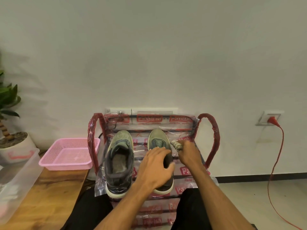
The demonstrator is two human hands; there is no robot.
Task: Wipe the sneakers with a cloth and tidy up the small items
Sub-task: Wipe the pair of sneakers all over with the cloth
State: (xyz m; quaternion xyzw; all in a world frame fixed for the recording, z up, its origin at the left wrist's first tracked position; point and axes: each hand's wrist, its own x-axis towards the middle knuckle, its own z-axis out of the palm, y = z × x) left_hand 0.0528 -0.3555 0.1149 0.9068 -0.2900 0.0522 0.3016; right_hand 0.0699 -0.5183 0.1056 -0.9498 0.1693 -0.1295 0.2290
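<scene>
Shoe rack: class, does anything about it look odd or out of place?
The rack is wrapped in printed plastic film, crumpled and hanging loose at its front left corner; the sneakers stand on the film.

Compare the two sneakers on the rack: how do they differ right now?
The left sneaker stands untouched; the right sneaker is gripped by the left hand. The left sneaker's opening shows fully; the right sneaker's is covered by that hand. The right hand holds a cloth beside the right sneaker, away from the left sneaker. Both are grey-green, pale-soled, toes toward the wall.
</scene>
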